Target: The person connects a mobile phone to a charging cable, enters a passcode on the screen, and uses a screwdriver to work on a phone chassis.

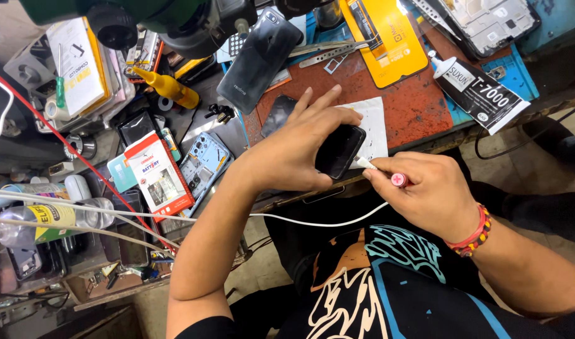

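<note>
Head view: left hand (300, 147) wraps fingers around a black smartphone (339, 150); right hand (425, 191) pinches the white charging cable's plug (364, 163) at its end, a pink-capped tool (398, 180) tucked inside.

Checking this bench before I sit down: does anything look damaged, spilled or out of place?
No spill shows. The black phone in the left hand looks whole; the right hand holds a white cable plug at its end. A backless phone lies open among clutter.

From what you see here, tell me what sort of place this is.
Most likely a phone repair bench. The left hand holds a black phone while the right hand plugs in a white cable; an adhesive tube and opened phone lie nearby.
</note>
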